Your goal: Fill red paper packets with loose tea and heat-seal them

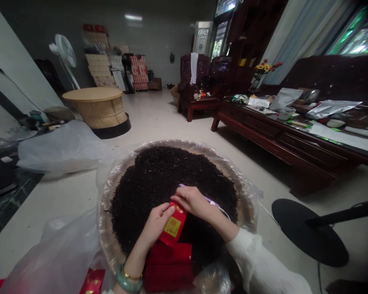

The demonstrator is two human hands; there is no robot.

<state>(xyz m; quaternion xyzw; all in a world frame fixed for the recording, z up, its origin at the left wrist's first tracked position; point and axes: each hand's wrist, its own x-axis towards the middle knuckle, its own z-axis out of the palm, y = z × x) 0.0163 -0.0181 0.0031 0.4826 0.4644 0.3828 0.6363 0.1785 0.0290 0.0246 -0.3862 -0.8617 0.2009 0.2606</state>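
My left hand [158, 222] grips the side of a small red packet [175, 222] with a gold label. My right hand [192, 201] pinches the packet's top end. A purple thing [212, 201] shows on both sides of my right hand; its kind and whether the hand holds it cannot be made out. Below both hands, a wide round basket [106, 220] lined with clear plastic holds a heap of dark, dry leaves [171, 167] that look like tea. Under the packet lies a flat red piece [169, 267], with a crumpled clear plastic bag [213, 279] beside it.
Another red packet [93, 281] lies at lower left near clear plastic sheeting [53, 253]. At right stand a black round base [309, 232] with a pole and a long dark wooden table [282, 141] with pouches on it. A round wooden stand [99, 106] is farther left.
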